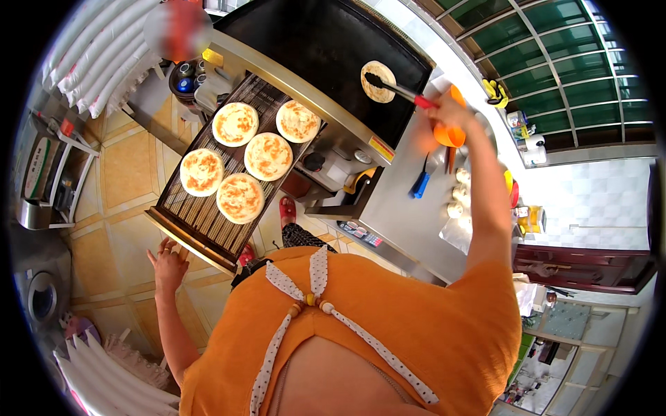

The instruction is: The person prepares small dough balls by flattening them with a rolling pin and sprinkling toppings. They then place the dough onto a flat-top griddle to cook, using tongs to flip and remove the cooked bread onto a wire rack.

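Observation:
My right hand (445, 111) is closed on red-handled black tongs (399, 90), whose head rests on a flatbread (380, 96) lying on the dark griddle (305, 41). An orange plastic container (447, 135) is just beyond that hand. My left hand (168, 267) has its fingers apart and slightly bent at the front edge of a pulled-out slatted rack (182, 239); whether the fingertips touch it is unclear. The rack holds several browned round flatbreads (268, 157), one of them (236, 123) toward the back left.
A steel counter (409, 229) at right carries a blue-handled tool (420, 186) and pale dough balls (458, 194). Stacked white sacks (97, 41) stand upper left, more at lower left. My feet (287, 211) are on the tiled floor below the rack. A green-paned window (548, 55) is upper right.

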{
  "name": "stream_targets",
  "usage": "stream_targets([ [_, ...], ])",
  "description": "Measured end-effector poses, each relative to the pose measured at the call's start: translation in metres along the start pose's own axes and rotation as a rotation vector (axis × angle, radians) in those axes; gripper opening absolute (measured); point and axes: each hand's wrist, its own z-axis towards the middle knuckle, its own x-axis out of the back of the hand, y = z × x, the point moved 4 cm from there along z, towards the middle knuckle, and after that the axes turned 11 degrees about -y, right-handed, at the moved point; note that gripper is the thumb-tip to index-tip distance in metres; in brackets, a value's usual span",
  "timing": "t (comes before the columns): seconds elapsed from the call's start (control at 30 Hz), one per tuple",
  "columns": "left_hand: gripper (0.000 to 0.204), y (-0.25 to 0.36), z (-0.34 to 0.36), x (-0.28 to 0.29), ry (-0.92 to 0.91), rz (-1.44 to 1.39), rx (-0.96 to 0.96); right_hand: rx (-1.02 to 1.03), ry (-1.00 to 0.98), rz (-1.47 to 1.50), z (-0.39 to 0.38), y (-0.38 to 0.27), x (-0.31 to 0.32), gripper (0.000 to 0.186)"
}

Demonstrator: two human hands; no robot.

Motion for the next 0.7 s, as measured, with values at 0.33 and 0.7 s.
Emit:
stream_targets([
  [0.33,0.017,0.006,0.004,0.008,-0.007,-0.074,0.024,-0.020,-0.199,-0.191,0.025,0.012,0.038,0.031],
  [0.7,0.021,0.005,0.000,0.013,-0.046,-0.039,0.066,-0.421,-0.492,-0.560,0.088,-0.123,0.102,0.026],
])
